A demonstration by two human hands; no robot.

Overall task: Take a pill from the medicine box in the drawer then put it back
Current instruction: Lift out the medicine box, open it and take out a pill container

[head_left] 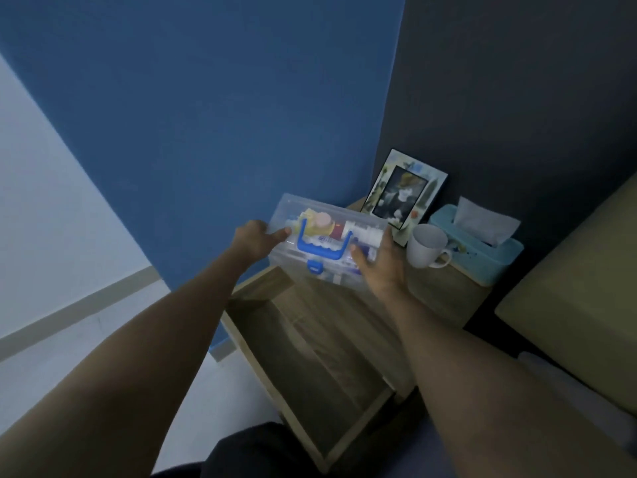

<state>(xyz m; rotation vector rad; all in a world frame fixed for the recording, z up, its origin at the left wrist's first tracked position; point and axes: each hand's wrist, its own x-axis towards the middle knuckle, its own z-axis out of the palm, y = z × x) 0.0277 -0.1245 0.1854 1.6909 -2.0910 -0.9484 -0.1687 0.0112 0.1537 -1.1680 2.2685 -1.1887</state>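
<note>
A clear plastic medicine box [293,210] with a blue handle and blue latch is held in the air over the nightstand's top front edge, tilted toward me. Its lid is closed and bottles and packets show through it. My left hand [256,241] grips its left end. My right hand [381,267] holds its right end from below and the side. Below them the wooden drawer [320,367] stands pulled out, and its inside looks bare. No single pill is visible.
On the nightstand top stand a white mug [427,246], a teal tissue box [482,250] and a framed photo [403,189] leaning on the dark wall. A bed edge [579,291] lies to the right. The blue wall is at the left.
</note>
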